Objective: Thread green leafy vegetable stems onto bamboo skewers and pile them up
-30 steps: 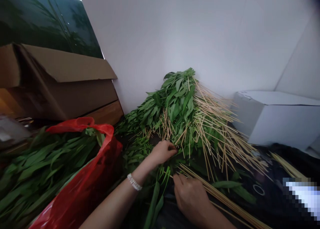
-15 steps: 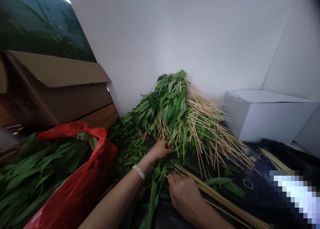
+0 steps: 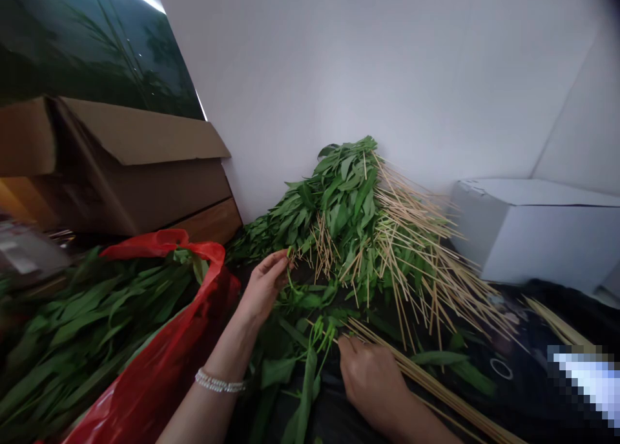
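Observation:
My left hand (image 3: 266,282), a beaded bracelet at its wrist, is raised left of centre. Its thumb and fingers pinch the end of a green stem (image 3: 289,273) that hangs down toward loose leaves. Lower and to the right, my right hand (image 3: 371,373) is closed round a thin bamboo skewer (image 3: 334,339). Green stems and long leaves (image 3: 310,373) gather at the skewer's left end, and its other end is hidden by the hand. A bundle of bare skewers (image 3: 436,389) lies just beyond and beside that hand on black sheeting.
A heap of leafy greens on skewers (image 3: 339,192) leans against the white wall. To the left stand a red plastic bag (image 3: 159,366) of leaves and an open cardboard box (image 3: 159,192). A white box (image 3: 557,237) and a small ring (image 3: 501,368) are to the right.
My left hand has moved left and up from beside the heap, now with a green stem in its fingers. The right hand keeps its grip on the skewer. The view has shifted slightly left.

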{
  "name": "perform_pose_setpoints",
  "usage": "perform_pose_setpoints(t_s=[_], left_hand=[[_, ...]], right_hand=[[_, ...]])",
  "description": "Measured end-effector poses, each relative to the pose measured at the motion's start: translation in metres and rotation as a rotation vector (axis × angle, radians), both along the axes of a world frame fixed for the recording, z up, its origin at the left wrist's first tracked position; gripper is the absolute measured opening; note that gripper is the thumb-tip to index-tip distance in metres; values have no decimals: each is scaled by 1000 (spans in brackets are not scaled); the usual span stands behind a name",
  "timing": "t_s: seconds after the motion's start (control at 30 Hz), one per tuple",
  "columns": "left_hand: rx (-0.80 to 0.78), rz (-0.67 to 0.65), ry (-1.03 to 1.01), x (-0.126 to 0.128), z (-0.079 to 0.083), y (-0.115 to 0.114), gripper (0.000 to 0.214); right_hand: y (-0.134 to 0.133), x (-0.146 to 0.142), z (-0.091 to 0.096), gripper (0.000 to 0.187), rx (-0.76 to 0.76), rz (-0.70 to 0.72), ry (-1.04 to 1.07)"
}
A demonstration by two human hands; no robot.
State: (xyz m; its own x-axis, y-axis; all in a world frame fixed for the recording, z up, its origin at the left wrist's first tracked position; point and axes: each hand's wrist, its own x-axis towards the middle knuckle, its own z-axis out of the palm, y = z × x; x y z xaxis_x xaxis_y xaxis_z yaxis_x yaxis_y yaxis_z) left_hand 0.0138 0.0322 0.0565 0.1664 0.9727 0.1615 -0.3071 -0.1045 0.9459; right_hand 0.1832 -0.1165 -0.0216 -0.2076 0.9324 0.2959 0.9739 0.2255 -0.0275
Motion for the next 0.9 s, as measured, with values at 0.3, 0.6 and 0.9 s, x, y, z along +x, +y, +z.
perform_pose_setpoints(t_s=[0.3, 0.6, 0.9], left_hand=[[-28, 75, 261, -6, -56, -6, 32], [127, -20, 507, 0, -61, -15, 31], [256, -27, 591, 2, -63, -17, 22]], right_hand=[[0, 4, -1, 19, 38, 1, 40], [4, 12, -6, 33, 105, -30, 157], [4, 12, -3, 32, 36, -86, 186]])
